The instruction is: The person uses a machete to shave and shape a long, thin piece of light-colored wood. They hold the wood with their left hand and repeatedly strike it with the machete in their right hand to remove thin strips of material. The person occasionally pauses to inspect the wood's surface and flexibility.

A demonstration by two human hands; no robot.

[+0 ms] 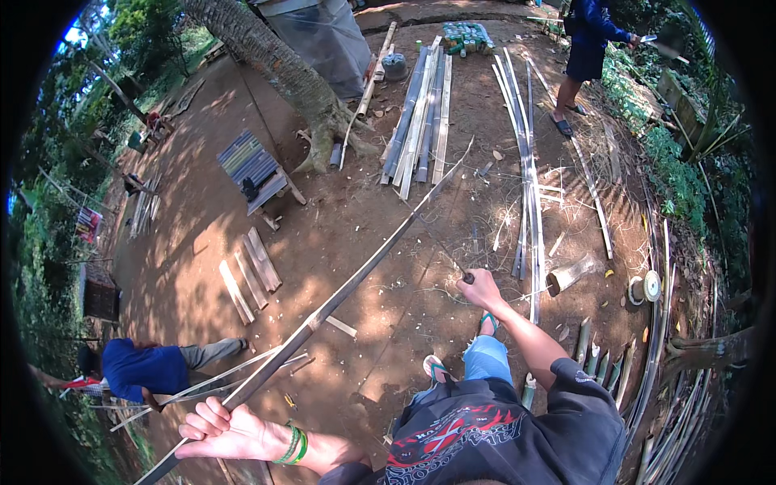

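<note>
My left hand (222, 431) is wrapped round a long split bamboo strip (335, 299). The strip runs slantwise from the lower left, past my feet, to a thin far tip. It is dark on one side and pale along its edge. In my right hand (482, 291) is the dark handle of a knife. Its thin blade (444, 252) points up and left toward the strip, apart from it, and is hard to make out against the soil. Both my arms are held out in front of my body, and my sandalled feet stand between them.
Split bamboo lengths (420, 113) lie ahead beyond the strip; more strips (529, 178) lie to the right. A bamboo section (574, 275) and a spool (645, 288) are near my right arm. A bamboo bench (252, 168) stands by a tree (279, 61). Two people (153, 370) work nearby.
</note>
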